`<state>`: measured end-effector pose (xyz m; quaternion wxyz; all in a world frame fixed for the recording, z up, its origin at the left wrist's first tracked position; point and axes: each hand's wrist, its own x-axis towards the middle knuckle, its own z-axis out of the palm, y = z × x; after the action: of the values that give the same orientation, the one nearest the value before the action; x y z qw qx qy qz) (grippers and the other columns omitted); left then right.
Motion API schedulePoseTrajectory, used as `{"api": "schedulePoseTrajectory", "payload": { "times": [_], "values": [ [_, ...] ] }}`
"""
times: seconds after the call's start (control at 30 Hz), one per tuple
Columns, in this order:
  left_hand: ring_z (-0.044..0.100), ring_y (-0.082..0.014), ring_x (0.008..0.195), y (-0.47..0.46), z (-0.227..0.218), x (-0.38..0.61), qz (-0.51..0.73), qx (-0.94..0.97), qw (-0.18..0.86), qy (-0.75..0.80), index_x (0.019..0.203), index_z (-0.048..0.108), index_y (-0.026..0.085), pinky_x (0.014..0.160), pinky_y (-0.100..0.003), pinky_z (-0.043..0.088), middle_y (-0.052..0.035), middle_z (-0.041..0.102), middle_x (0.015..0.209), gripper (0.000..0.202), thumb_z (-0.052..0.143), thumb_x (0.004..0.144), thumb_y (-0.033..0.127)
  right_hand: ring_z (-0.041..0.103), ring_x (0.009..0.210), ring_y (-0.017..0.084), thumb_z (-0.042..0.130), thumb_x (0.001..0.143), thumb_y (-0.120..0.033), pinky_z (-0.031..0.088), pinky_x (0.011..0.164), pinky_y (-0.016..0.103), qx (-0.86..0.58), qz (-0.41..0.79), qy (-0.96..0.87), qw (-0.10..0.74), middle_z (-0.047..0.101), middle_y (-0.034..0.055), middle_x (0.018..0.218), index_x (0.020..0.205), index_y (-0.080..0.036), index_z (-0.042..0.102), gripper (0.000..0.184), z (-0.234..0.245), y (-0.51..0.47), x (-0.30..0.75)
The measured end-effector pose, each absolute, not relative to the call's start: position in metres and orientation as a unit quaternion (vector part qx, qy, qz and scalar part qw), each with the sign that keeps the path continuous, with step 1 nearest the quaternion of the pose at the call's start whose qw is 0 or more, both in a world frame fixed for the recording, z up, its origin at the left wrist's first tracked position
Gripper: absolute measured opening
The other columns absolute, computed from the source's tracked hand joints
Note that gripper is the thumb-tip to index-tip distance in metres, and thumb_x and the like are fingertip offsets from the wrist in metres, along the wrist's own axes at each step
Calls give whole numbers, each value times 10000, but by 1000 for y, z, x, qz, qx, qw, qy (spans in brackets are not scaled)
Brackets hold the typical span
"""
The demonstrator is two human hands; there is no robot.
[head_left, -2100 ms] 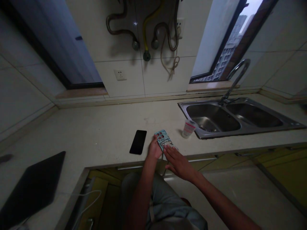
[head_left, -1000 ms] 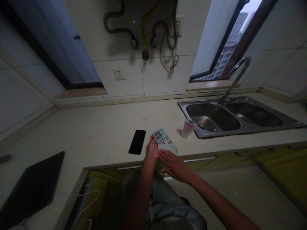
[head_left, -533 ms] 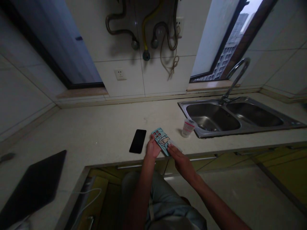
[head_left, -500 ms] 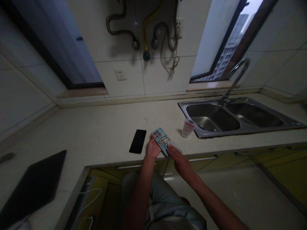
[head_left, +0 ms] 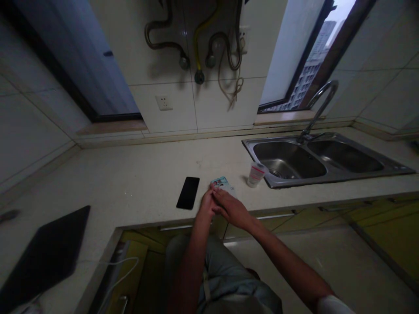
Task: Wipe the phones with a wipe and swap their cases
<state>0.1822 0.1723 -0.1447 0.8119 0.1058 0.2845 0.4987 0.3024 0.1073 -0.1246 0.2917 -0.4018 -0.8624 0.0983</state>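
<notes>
A light-blue phone case [head_left: 223,184] with a cartoon print lies on the pale counter [head_left: 137,174] near its front edge. My left hand [head_left: 207,206] grips the case's left side with closed fingers. Across the case lies my right hand [head_left: 231,206], fingers together and flat, covering most of it. Whether something is under those fingers I cannot see. A black phone [head_left: 188,192] lies face up just left of my left hand, apart from it.
A small white cup with a pink label [head_left: 255,174] stands right of the case, beside a double steel sink [head_left: 322,160] with a curved tap [head_left: 316,108]. A dark flat board [head_left: 42,255] lies at the near left. Hoses [head_left: 196,41] hang on the tiled wall.
My right hand moved from the case's lower right end up and left across it, now covering most of the print. My left hand stayed on the case's left edge.
</notes>
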Motion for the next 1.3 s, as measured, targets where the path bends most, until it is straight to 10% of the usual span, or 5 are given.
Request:
{"api": "schedulePoseTrajectory", "payload": {
  "times": [0.13,0.33,0.5,0.73,1.3],
  "values": [
    [687,-134,947,171,-139,182,523,97,801,273,997,674,184,966,-251,484,-41,740,960,166,587,855,169,332,1465,293,490,992,-393,305,1188,540,-411,107,-863,273,370,184,1556,1532,-154,349,608,-117,145,311],
    [664,-246,1053,165,-135,184,477,159,820,273,860,655,161,963,-397,504,-74,730,909,153,557,759,100,475,1372,298,408,1020,-413,288,1175,530,-440,106,-863,226,550,202,1423,1381,-102,551,497,-97,175,306],
    [649,-296,1045,163,-138,188,458,195,823,273,805,642,140,924,-419,512,-123,712,877,87,564,787,175,669,1072,227,395,1019,-483,475,920,330,-415,159,-872,205,740,90,1129,1170,-219,707,435,-80,186,294],
    [672,-223,854,164,-139,184,490,162,812,273,912,613,171,844,-407,531,-52,679,811,151,665,772,154,657,764,196,349,1031,-491,396,666,271,-489,151,-841,178,738,83,829,831,-206,723,511,-80,198,306],
    [670,-194,947,164,-136,181,641,106,724,230,874,658,180,956,-394,489,-78,725,1015,50,621,845,198,575,1287,249,508,876,-302,410,1139,452,-535,271,-584,548,627,78,1345,1278,-189,673,448,-148,115,315]
  ]
}}
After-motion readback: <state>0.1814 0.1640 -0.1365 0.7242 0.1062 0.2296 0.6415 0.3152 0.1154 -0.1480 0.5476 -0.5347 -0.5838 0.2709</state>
